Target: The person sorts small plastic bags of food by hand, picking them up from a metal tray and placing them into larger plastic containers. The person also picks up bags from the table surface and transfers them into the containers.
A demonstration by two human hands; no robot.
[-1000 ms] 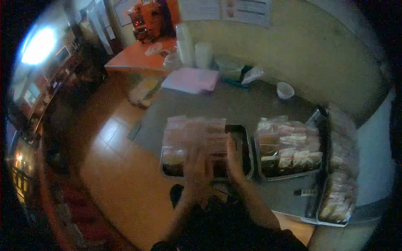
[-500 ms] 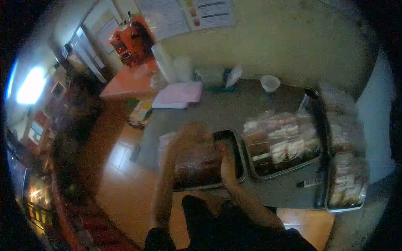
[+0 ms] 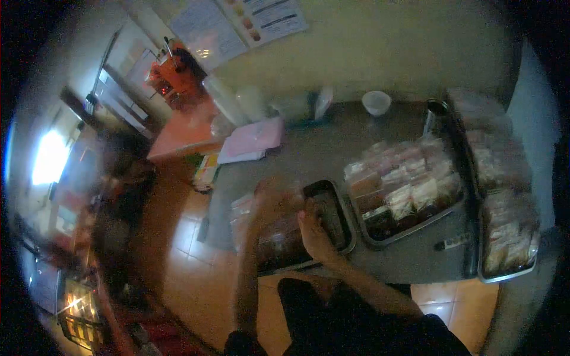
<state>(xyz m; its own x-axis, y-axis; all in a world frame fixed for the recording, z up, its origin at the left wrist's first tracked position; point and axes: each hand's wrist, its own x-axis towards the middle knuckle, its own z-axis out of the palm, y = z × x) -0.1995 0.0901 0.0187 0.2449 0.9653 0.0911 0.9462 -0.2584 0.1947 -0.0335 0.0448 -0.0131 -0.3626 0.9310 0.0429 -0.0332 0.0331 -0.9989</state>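
Observation:
My left hand (image 3: 270, 199) is smeared by motion over the left part of a metal tray (image 3: 350, 234); its fingers cannot be made out. Beneath both hands lie plastic-wrapped packs with dark contents (image 3: 282, 237) in that tray. My right hand (image 3: 316, 233) rests against the right side of these packs, fingers stretched and pointing up and left. The tray's right end shows bare dark metal. Just right of it stands a second tray (image 3: 389, 239) filled with rows of clear bags of brown and pale pieces (image 3: 409, 184).
A third tray (image 3: 510, 274) of bagged items sits at the table's right edge. A marker-like object (image 3: 453, 242) lies between trays. Farther back are a white bowl (image 3: 376, 103), a metal cup (image 3: 436, 113), a pink cloth (image 3: 252, 137) and an orange machine (image 3: 178, 77).
The camera view has tilted and shifted, so the table and trays appear moved. My right hand is clearer against the packs; my left hand stays blurred over them.

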